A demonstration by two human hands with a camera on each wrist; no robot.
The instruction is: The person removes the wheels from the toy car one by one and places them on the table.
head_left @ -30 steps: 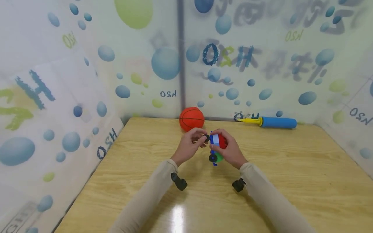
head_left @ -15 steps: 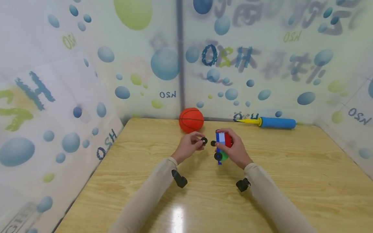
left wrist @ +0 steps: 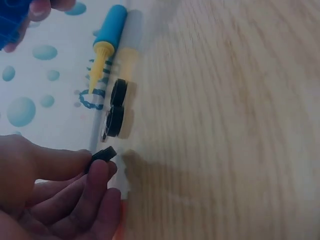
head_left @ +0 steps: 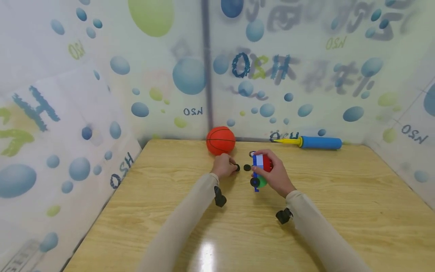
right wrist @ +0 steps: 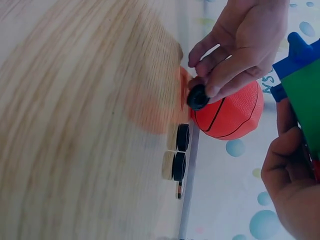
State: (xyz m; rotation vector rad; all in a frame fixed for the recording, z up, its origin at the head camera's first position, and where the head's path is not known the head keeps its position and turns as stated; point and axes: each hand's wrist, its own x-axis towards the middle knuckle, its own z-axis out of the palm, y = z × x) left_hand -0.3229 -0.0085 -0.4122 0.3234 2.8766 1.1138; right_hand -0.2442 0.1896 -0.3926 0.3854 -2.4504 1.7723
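Observation:
In the head view my left hand (head_left: 224, 166) pinches a small black wheel (head_left: 237, 167) between thumb and fingertips, just in front of the red ball. The right wrist view shows this wheel (right wrist: 198, 97) held over the tabletop. My right hand (head_left: 272, 170) grips a toy vehicle (head_left: 259, 160) of blue, white, red and green parts, with a black wheel (head_left: 255, 182) along its blue edge. Between the hands, another black wheel (head_left: 247, 167) lies on the table. Two black wheels (left wrist: 116, 120) and a thin, pale-faced disc sit close together in the left wrist view.
A red basketball (head_left: 221, 141) rests at the back of the wooden table (head_left: 326, 196), against the wall. Farther right along that edge lies a blue pump (head_left: 321, 142) with a yellow nozzle. Patterned walls enclose the back and sides.
My left hand has moved forward and turned over, still pinching the wheel. The toy vehicle in my right hand first shifted right, uncovering a wheel on the table, then stayed nearly still.

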